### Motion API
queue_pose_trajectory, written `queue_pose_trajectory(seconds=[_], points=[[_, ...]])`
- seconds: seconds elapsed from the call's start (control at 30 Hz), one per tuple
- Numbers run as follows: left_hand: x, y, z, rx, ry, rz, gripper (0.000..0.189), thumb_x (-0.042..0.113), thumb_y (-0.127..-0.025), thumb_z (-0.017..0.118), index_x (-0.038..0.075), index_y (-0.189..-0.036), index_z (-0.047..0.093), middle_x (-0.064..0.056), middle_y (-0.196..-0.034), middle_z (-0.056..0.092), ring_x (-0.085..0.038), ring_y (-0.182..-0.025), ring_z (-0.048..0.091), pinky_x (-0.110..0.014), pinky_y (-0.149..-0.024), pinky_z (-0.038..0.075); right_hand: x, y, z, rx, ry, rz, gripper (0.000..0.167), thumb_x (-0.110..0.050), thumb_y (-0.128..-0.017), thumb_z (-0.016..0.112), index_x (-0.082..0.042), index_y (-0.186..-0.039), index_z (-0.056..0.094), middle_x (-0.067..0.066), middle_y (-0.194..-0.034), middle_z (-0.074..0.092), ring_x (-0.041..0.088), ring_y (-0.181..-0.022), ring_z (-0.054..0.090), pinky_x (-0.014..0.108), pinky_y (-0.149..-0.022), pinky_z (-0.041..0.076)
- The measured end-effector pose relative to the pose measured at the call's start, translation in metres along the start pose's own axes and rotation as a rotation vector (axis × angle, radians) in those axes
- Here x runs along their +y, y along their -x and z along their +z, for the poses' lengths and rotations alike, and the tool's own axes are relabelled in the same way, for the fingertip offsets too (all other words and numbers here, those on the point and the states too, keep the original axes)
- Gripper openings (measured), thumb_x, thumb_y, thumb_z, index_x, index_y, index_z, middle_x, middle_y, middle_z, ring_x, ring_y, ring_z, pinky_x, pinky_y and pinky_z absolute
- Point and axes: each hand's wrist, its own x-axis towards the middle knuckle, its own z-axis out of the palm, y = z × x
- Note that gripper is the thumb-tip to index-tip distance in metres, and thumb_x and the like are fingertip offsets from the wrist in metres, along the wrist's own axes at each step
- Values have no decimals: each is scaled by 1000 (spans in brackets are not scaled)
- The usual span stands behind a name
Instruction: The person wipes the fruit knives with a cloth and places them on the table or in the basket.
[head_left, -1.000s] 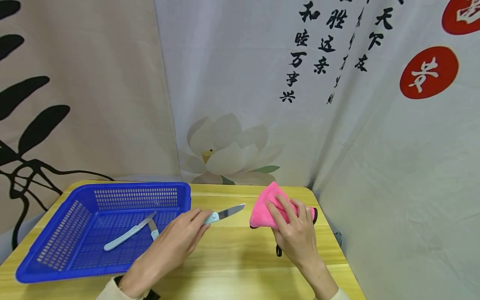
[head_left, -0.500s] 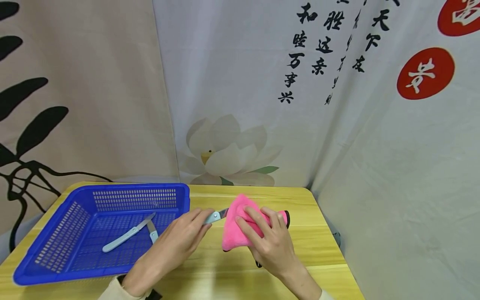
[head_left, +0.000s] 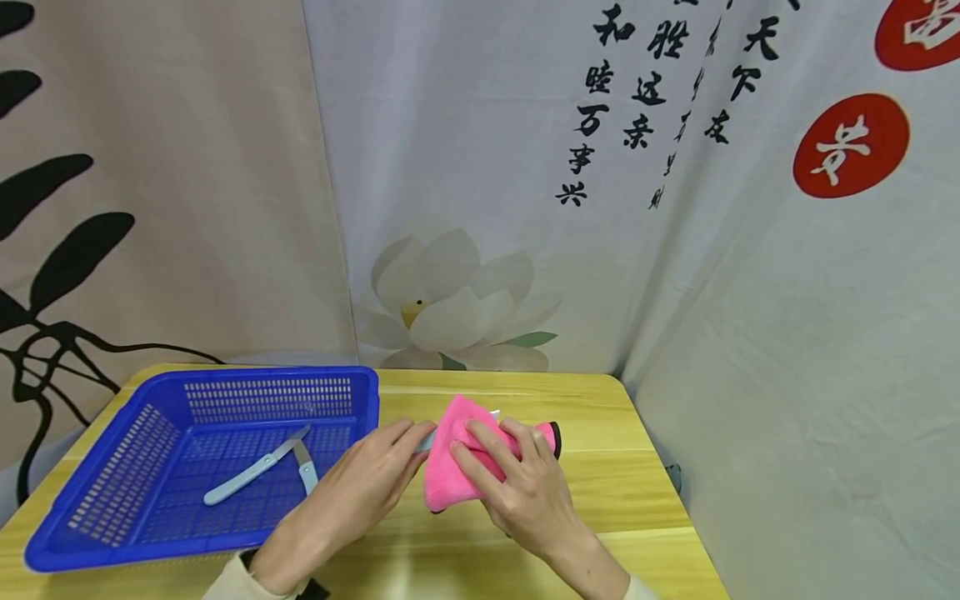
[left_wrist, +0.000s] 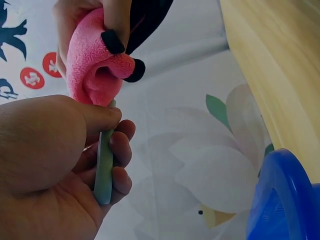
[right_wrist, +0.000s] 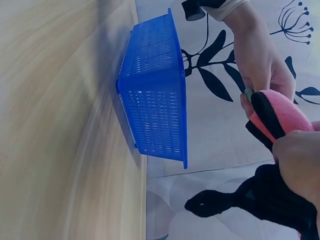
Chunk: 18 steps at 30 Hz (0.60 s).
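My left hand (head_left: 363,475) holds a small knife by its pale blue-green handle (left_wrist: 104,170), fingers curled round it and thumb along the top. A pink plush cloth (head_left: 450,479) with black edging is in my right hand (head_left: 532,492), folded over the blade. Most of the blade is hidden by the cloth; only a bit of the blade's tip (head_left: 495,412) shows past its far edge. In the left wrist view the cloth's fold sits right at the left thumb. A black loop (right_wrist: 210,202) dangles from the cloth in the right wrist view.
At the left of the wooden table (head_left: 600,542) stands a blue perforated basket (head_left: 112,552). Inside lie two more knives with pale handles, one long-handled knife (head_left: 242,483) and one partly hidden knife (head_left: 307,471) behind my left forearm. Printed curtains (head_left: 465,150) hang behind.
The right hand has moved left with the pink cloth, from apart from the knife to over its blade, and on toward the handle. The left hand has stayed nearly still.
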Motion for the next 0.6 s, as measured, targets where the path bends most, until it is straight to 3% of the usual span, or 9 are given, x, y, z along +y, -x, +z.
queue_pose_trajectory(seconds=[0.27,0.6], points=[[-2,3,-1,4,43,-3,24,4,-103,79,5,-126,74,6,-93,64,-2,-78,51,-20,-68,54,8,3,-3,-20,32,20,40,-28,-98,73,-20,-136,79,9,-140,76,39,-115,64,43,-91,56],[-3,8,-4,-24,80,-47,25,5,-105,77,6,-130,73,7,-96,63,-1,-79,50,-20,-67,54,22,11,-8,-65,22,71,43,-24,-96,74,-19,-139,78,9,-142,75,40,-115,63,46,-95,54]])
